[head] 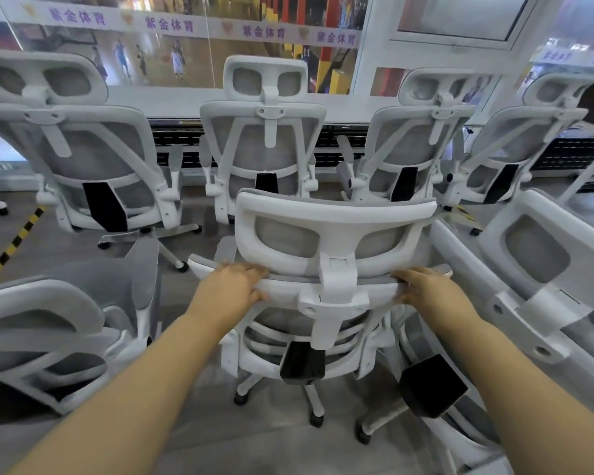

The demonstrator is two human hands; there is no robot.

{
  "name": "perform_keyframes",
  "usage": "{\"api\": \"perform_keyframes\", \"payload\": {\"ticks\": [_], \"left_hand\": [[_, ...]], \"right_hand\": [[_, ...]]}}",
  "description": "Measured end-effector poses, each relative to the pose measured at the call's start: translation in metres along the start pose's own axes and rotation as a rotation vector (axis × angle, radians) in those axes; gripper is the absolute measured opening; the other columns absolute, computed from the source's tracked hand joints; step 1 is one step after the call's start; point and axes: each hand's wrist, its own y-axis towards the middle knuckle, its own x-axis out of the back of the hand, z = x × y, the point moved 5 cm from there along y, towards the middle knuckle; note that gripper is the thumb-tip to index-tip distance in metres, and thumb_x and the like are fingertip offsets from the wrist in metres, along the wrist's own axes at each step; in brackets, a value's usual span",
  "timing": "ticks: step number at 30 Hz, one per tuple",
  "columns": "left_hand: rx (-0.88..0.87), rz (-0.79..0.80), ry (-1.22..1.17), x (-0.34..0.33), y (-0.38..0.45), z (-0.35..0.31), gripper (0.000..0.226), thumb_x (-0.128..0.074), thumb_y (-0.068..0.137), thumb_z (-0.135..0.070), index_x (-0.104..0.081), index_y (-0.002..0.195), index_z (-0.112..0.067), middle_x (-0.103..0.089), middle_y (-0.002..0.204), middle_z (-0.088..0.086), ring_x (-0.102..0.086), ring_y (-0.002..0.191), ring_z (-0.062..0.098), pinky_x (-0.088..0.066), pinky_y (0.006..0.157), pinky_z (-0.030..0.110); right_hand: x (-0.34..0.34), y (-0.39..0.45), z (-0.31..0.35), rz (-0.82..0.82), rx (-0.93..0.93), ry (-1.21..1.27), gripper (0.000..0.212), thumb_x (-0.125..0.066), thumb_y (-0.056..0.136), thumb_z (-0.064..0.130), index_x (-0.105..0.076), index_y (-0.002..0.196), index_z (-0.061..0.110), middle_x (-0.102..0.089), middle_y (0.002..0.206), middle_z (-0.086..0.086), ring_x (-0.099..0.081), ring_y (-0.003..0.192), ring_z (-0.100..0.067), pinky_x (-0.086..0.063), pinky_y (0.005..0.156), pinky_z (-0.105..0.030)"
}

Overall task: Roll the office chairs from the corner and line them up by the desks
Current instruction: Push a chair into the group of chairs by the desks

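A white office chair [335, 231] with grey mesh stands right in front of me, its back toward me. My left hand [232, 286] grips the top edge of its backrest on the left, fingers curled over the rim. My right hand [429, 289] grips the same edge on the right. Several identical chairs stand in a row ahead at the long white desk [172, 101]: one at the left [83, 145], one in the middle [266, 132], one to the right [419, 142] and one at the far right [525, 145].
Another chair [48, 323] stands close on my left and one [535, 269] leans in close on my right. A yellow-black floor stripe [12, 248] runs at the left. Behind the desk is a glass wall overlooking a sports hall.
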Motion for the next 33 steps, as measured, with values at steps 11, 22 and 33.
{"api": "perform_keyframes", "payload": {"ticks": [11,22,33], "left_hand": [[0.147,-0.012,-0.020,0.007,0.003,0.007,0.040,-0.052,0.091,-0.025,-0.050,0.131,-0.022,-0.050,0.137,-0.001,-0.045,0.123,0.022,-0.025,0.107,0.032],[0.261,-0.040,0.009,0.016,-0.011,0.020,0.042,-0.056,0.089,-0.023,-0.051,0.131,-0.017,-0.050,0.137,0.005,-0.046,0.123,0.024,-0.029,0.102,0.035],[0.276,-0.063,-0.016,0.019,-0.020,0.025,0.039,-0.055,0.089,-0.021,-0.054,0.128,-0.019,-0.052,0.136,0.002,-0.045,0.124,0.021,-0.027,0.100,0.031]], "right_hand": [[0.004,0.037,0.012,0.056,0.104,0.013,0.043,-0.058,0.085,0.012,-0.054,0.127,0.020,-0.055,0.126,-0.005,-0.051,0.111,-0.028,-0.035,0.099,-0.039],[-0.001,0.049,0.038,0.064,0.187,0.027,0.040,-0.056,0.089,0.017,-0.052,0.128,0.022,-0.050,0.133,-0.002,-0.042,0.120,-0.030,-0.035,0.098,-0.040],[-0.004,0.036,0.045,0.070,0.171,-0.009,0.035,-0.054,0.090,0.026,-0.053,0.126,0.025,-0.051,0.131,0.002,-0.041,0.118,-0.031,-0.042,0.087,-0.040]]}}
